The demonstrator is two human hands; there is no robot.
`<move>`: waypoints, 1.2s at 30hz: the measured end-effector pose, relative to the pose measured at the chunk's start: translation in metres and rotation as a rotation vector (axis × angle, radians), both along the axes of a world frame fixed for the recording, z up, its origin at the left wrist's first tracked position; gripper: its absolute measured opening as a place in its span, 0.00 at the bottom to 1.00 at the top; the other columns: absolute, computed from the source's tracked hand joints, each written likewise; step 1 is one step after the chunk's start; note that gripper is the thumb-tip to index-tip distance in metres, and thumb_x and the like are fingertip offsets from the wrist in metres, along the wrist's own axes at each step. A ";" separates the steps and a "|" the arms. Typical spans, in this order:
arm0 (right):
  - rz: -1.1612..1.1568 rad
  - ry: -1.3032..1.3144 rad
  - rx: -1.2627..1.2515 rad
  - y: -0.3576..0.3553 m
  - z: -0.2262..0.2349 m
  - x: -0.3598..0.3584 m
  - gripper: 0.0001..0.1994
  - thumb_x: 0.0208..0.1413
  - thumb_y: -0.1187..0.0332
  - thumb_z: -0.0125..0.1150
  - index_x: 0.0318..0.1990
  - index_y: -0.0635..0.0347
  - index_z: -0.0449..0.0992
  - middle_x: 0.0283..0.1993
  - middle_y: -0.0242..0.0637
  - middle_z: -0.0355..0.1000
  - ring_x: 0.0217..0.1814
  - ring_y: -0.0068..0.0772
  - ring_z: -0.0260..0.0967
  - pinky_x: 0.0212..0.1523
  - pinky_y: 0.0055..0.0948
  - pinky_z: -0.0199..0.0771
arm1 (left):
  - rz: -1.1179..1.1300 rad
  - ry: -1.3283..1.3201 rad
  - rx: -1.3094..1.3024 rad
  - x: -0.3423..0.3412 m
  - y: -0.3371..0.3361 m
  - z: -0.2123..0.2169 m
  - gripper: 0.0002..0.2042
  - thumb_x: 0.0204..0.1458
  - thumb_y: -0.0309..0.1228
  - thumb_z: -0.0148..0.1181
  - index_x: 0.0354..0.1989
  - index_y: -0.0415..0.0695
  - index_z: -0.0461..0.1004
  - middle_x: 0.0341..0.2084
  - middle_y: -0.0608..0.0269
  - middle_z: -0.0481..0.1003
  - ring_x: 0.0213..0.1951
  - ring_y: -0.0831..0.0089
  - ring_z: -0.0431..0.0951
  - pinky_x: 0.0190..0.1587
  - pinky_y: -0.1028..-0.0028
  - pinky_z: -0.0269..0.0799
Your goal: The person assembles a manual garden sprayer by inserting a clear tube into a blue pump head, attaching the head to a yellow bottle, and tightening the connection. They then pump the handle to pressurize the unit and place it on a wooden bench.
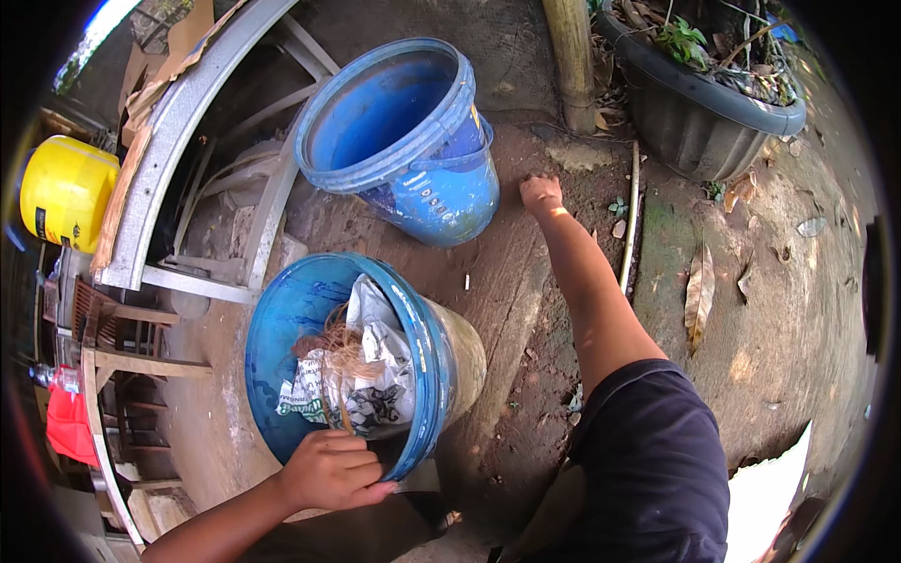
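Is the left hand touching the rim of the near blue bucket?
Touching. The head view shows the left hand resting on the lower rim of the near blue bucket, fingers curled over it.

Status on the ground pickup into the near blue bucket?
Done: the near blue bucket already holds a printed bag and dry fibres. In hand: the left hand steadies its rim; the right hand presses the dirt beside the empty blue bucket, grip contents hidden. Left: dry leaves remain scattered on the ground.
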State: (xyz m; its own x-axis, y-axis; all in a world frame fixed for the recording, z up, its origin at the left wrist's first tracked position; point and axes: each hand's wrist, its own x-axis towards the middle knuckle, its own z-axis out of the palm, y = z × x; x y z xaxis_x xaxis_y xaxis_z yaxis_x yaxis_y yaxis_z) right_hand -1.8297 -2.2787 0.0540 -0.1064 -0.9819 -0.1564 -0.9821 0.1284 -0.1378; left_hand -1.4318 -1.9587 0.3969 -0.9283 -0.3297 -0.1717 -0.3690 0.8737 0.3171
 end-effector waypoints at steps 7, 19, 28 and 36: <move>0.235 0.188 -0.377 0.030 -0.023 -0.018 0.11 0.59 0.66 0.53 0.41 0.49 0.83 0.47 0.34 0.80 0.56 0.37 0.76 0.63 0.50 0.67 | 0.025 -0.062 0.100 0.001 -0.005 0.000 0.16 0.53 0.44 0.67 0.24 0.45 0.74 0.22 0.64 0.73 0.24 0.64 0.76 0.27 0.66 0.73; 0.665 -0.352 -0.142 0.107 -0.005 0.104 0.10 0.56 0.61 0.64 0.44 0.47 0.83 0.62 0.32 0.70 0.67 0.37 0.65 0.66 0.38 0.68 | -0.106 -0.065 0.233 0.012 -0.024 -0.019 0.20 0.57 0.47 0.60 0.35 0.39 0.77 0.25 0.54 0.76 0.29 0.54 0.78 0.30 0.59 0.75; 0.980 -0.086 -0.174 0.098 -0.028 0.144 0.12 0.59 0.68 0.54 0.45 0.49 0.82 0.55 0.32 0.77 0.61 0.38 0.74 0.58 0.39 0.76 | -0.014 -0.078 0.210 0.019 -0.014 -0.020 0.21 0.58 0.50 0.59 0.35 0.40 0.77 0.24 0.54 0.74 0.28 0.54 0.79 0.30 0.59 0.75; 0.582 -0.177 -0.034 0.136 -0.006 0.083 0.12 0.59 0.69 0.55 0.47 0.50 0.81 0.43 0.40 0.81 0.48 0.45 0.81 0.47 0.45 0.82 | -0.057 -0.118 0.212 0.010 -0.021 -0.018 0.17 0.53 0.46 0.62 0.35 0.41 0.77 0.25 0.55 0.75 0.28 0.53 0.78 0.30 0.59 0.74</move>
State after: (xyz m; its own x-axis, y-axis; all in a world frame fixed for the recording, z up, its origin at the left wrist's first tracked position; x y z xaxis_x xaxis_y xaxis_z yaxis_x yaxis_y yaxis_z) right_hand -1.7469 -2.1430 0.0481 0.4738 -0.8760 -0.0905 -0.8517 -0.4297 -0.2999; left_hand -1.4213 -1.9797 0.3791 -0.9138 -0.2224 -0.3398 -0.3662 0.8129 0.4528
